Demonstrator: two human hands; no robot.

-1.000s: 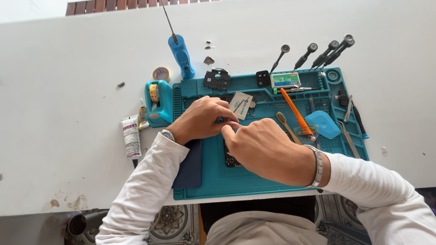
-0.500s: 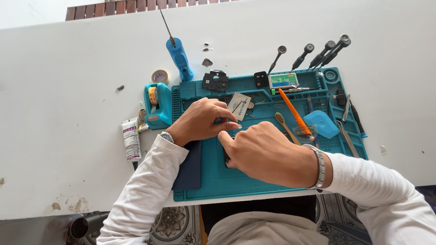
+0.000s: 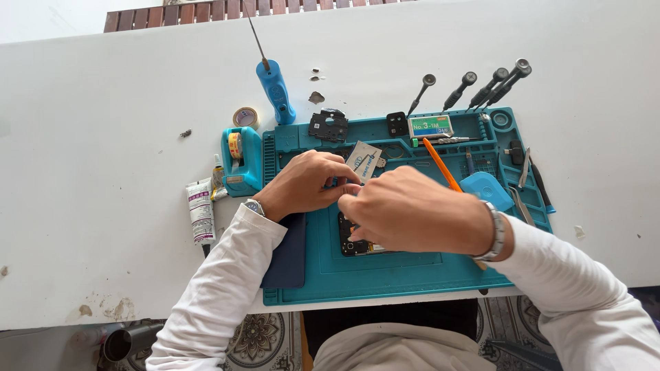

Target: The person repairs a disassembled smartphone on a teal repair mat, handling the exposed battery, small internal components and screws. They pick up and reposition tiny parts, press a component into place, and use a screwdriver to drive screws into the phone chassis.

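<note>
Both hands meet over phone [image 3: 354,244] on mat [image 3: 385,275]: left hand [image 3: 306,184] fingers curled, right hand [image 3: 412,209] fingers bunched; grip can't tell. Packet [image 3: 363,160] at 12.

The right hand [image 3: 412,209] has shifted left, nearer the left hand [image 3: 309,182].

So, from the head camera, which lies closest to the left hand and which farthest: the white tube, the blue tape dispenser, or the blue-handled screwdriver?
From the left hand:
1. Blue tape dispenser, just to its left.
2. White tube, farther left, by the sleeve.
3. Blue-handled screwdriver, up on the table beyond the mat.
</note>
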